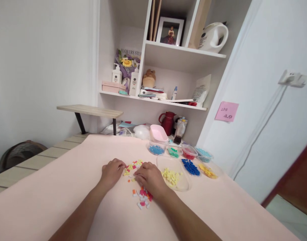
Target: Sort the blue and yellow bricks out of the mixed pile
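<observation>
Two hands rest palm-down on the pink table cover [68,187]: the left hand [111,173] loosely curled, the right hand [150,178] flat, fingers together, both touching the scattered pile of small bricks [138,182] between them. At two o'clock sit six open containers: pale yellow [173,177], dark blue [191,167], amber [207,171], green [174,152], red [189,153], light blue [156,149].

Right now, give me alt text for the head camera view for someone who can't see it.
Two bare hands, left hand and right hand, rest on a pink table cover over a loose pile of small coloured beads. To the right sit clear tubs of sorted beads, yellow, blue and red, below white wall shelves.
</observation>
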The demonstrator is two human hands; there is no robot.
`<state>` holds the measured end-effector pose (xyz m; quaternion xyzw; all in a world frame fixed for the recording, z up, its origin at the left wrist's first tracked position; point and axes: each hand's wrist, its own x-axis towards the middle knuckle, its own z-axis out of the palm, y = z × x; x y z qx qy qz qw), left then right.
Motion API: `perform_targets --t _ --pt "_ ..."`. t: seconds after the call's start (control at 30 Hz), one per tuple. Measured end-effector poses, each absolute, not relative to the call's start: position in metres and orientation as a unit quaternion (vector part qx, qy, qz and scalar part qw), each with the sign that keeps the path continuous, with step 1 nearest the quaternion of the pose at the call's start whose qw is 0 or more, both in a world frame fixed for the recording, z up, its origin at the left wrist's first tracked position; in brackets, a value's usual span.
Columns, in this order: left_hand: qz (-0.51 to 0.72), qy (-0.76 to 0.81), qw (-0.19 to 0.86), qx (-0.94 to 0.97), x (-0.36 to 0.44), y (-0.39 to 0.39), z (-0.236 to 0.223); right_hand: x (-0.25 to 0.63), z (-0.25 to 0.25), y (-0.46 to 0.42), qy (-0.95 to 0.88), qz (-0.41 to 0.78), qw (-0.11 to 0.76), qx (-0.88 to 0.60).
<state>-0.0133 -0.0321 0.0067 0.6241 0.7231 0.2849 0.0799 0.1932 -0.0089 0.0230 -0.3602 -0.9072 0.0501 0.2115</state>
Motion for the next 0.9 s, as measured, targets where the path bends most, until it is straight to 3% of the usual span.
perform_targets --t 0.3,0.5,0.57,0.73,0.9 --pt "0.284 0.725 0.080 0.622 -0.013 -0.033 0.007 0.185 0.023 -0.011 -0.908 0.081 0.222 -0.346" --pt "0.293 0.724 0.089 0.618 -0.012 -0.035 0.011 0.228 0.047 0.006 -0.857 0.119 0.350 -0.359" --pt "0.298 0.725 0.094 0.615 -0.012 -0.036 0.012 0.250 0.053 0.012 -0.843 0.097 0.344 -0.402" --pt "0.298 0.723 0.101 0.615 -0.013 -0.036 0.013 0.292 0.054 0.018 -0.808 0.024 0.227 -0.543" --pt "0.293 0.723 0.099 0.618 -0.015 -0.034 0.012 0.290 0.052 0.021 -0.798 0.036 0.293 -0.525"
